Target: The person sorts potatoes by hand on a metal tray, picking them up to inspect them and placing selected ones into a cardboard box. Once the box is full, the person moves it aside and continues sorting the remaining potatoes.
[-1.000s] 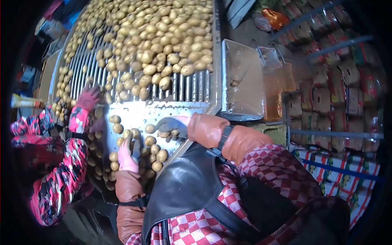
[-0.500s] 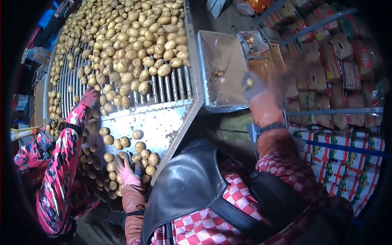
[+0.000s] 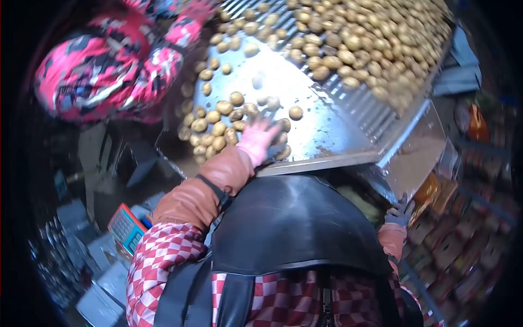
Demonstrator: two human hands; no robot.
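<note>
My left hand (image 3: pixel 259 137), in a pink glove with greyish fingers, spreads over potatoes (image 3: pixel 219 128) on the metal sorting table (image 3: pixel 332 133). Motion blurs its fingertips, and potatoes lie on both sides of it. At the lower right, my right hand (image 3: pixel 400 211) wears a grey glove and is beside the near edge of a plastic-lined cardboard box (image 3: pixel 417 150). Its fingers look apart, and no potato shows in it. A large heap of potatoes (image 3: pixel 370 41) covers the slatted grate (image 3: pixel 362 103) at the table's far side.
A co-worker in a pink patterned jacket (image 3: pixel 109 76) is at the upper left, one arm reaching toward the grate. A scale with a keypad (image 3: pixel 128 229) stands low on the left. Cartons (image 3: pixel 457 240) fill the lower right, near an orange bag (image 3: pixel 476 122).
The head view has swung round and is blurred. My right hand, earlier raised with a potato, is now lower by the box with none visible. My left hand remains among the potatoes.
</note>
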